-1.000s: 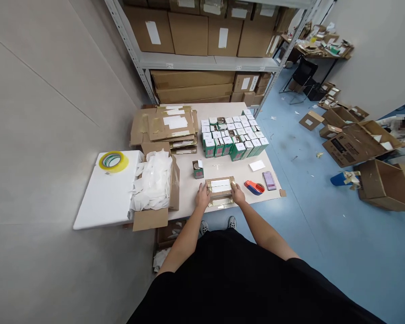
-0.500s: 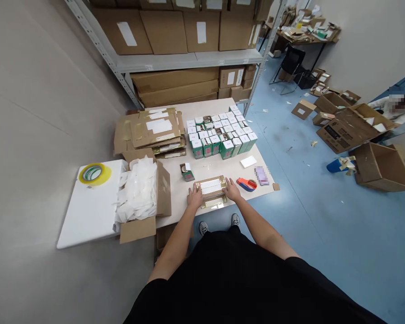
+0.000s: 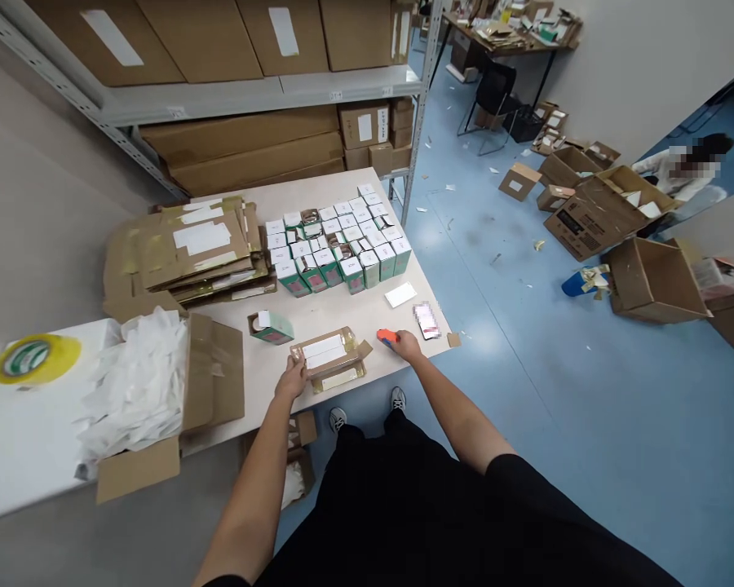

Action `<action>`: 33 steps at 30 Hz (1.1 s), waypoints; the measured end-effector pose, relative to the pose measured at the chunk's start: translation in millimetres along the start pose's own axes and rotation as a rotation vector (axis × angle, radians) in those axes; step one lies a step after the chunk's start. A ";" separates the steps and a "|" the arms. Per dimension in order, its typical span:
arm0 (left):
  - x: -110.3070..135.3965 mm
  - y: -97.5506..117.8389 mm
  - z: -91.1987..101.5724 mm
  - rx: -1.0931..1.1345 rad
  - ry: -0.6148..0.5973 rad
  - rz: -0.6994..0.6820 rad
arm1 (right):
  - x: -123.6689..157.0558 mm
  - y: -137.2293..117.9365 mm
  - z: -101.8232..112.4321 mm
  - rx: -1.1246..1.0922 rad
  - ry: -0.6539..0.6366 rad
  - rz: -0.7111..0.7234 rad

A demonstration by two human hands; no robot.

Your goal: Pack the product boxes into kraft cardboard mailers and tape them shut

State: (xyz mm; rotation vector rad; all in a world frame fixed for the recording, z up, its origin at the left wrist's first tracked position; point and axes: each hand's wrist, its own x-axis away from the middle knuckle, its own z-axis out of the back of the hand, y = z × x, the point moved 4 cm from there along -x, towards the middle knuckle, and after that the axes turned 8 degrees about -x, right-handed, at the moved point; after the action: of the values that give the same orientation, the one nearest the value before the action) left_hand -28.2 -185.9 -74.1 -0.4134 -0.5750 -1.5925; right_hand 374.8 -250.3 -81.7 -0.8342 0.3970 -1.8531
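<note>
A small cardboard box (image 3: pixel 325 349) with white labels and clear tape lies near the table's front edge, the flap at its right end sticking out. My left hand (image 3: pixel 292 377) is closed on the box's left end, thumb and fingers at its corner. To the right of the box, my right hand (image 3: pixel 408 346) wraps round an orange-and-blue hand tool (image 3: pixel 387 336); the fingers hide much of it, and I cannot make out its exact kind. Behind the left hand, one green-and-white carton (image 3: pixel 272 327) lies apart from the others.
Several green-and-white cartons (image 3: pixel 342 240) stand in rows behind. Flattened cardboard (image 3: pixel 159 253) is stacked at left, near an open box of white packing material (image 3: pixel 134 383) and a yellow tape roll (image 3: pixel 37 359). A white card (image 3: pixel 400 294) and a phone-like item (image 3: pixel 426 320) lie at right.
My right hand has left the box's right end and closed round the orange-and-blue tool. The box's right flap now stands out. The view has turned, so the table appears further left.
</note>
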 end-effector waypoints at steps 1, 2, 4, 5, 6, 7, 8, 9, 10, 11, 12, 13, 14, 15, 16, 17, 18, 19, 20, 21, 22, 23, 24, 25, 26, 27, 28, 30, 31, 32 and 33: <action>0.7 -0.1 0.2 0.004 -0.008 0.010 | -0.7 6.9 -6.6 0.003 -0.043 -0.009; 1.7 -0.2 0.5 0.008 -0.018 0.021 | -0.9 12.9 -13.6 0.005 -0.081 -0.023; 3.9 0.0 1.4 0.019 -0.041 0.047 | -0.8 23.0 -27.1 0.017 -0.139 -0.062; 4.7 0.7 1.8 0.026 -0.049 0.057 | -1.1 27.0 -32.9 0.034 -0.157 -0.082; 5.3 1.8 2.0 0.034 -0.053 0.066 | -1.9 30.2 -37.5 0.058 -0.164 -0.095; 5.7 3.2 1.9 0.043 -0.055 0.076 | -3.3 32.6 -41.0 0.085 -0.162 -0.101; 6.0 4.8 1.7 0.052 -0.055 0.087 | -5.2 34.7 -43.3 0.108 -0.156 -0.106; 6.2 6.4 1.2 0.058 -0.052 0.100 | -7.4 36.5 -44.6 0.123 -0.147 -0.109; 6.6 7.9 0.6 0.062 -0.048 0.117 | -9.7 38.1 -45.0 0.128 -0.136 -0.108; 7.1 9.3 0.0 0.063 -0.044 0.133 | -11.9 39.3 -44.7 0.123 -0.126 -0.098; 7.8 10.7 -0.5 0.063 -0.038 0.146 | -13.6 40.1 -43.6 0.111 -0.113 -0.079; 8.5 12.2 -0.7 0.065 -0.030 0.152 | -14.7 40.6 -41.8 0.094 -0.096 -0.054; 9.4 13.6 -0.4 0.069 -0.023 0.151 | -15.1 41.1 -39.2 0.076 -0.074 -0.034; 10.1 15.0 0.3 0.075 -0.016 0.146 | -14.7 41.9 -36.0 0.064 -0.049 -0.030; 10.8 16.3 1.3 0.081 -0.011 0.139 | -13.6 42.8 -32.3 0.060 -0.021 -0.044; 11.2 17.4 2.7 0.088 -0.011 0.132 | -11.9 43.4 -28.0 0.061 0.011 -0.068; 11.5 18.4 4.3 0.096 -0.013 0.125 | -9.9 43.0 -23.4 0.061 0.048 -0.089; 11.7 19.1 5.8 0.103 -0.016 0.120 | -7.5 40.9 -18.8 0.058 0.082 -0.098; 11.9 19.8 7.3 0.111 -0.019 0.117 | -5.2 36.9 -14.5 0.049 0.110 -0.089; 12.2 20.4 8.5 0.120 -0.017 0.112 | -2.8 30.5 -10.7 0.034 0.133 -0.063; 12.8 20.9 9.4 0.129 -0.012 0.108 | -0.5 21.9 -7.5 0.010 0.152 -0.025; 13.7 21.4 9.7 0.139 -0.006 0.103 | 1.8 11.1 -5.1 -0.019 0.167 0.020; 15.0 21.9 9.5 0.150 0.000 0.097 | 4.1 -1.8 -3.4 -0.052 0.181 0.068; 16.6 22.3 8.8 0.162 0.005 0.091 | 6.4 -16.9 -2.4 -0.088 0.198 0.120; 18.3 22.8 7.9 0.175 0.009 0.085 | 8.7 -33.9 -2.5 -0.129 0.210 0.176; 20.0 23.3 6.9 0.190 0.011 0.079 | 10.9 -52.1 -4.0 -0.170 0.211 0.230; 21.6 23.8 6.1 0.205 0.013 0.075 | 12.8 -71.2 -7.1 -0.207 0.192 0.278; 24.1 24.7 4.7 0.235 0.004 0.076 | 16.3 -109.4 -17.5 -0.279 0.103 0.365; 24.9 25.0 4.5 0.247 -0.002 0.084 | 18.0 -127.3 -24.0 -0.315 0.041 0.405; 25.5 25.3 4.2 0.255 -0.012 0.090 | 19.9 -143.2 -30.9 -0.350 -0.023 0.440; 26.0 25.2 3.8 0.261 -0.025 0.104 | 21.9 -156.4 -37.7 -0.381 -0.083 0.468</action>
State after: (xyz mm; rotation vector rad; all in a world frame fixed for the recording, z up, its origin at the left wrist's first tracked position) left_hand -6.2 -205.8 -52.9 -0.2636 -0.7578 -1.3928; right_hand 238.1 -207.4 -5.2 -0.9708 0.8343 -1.3219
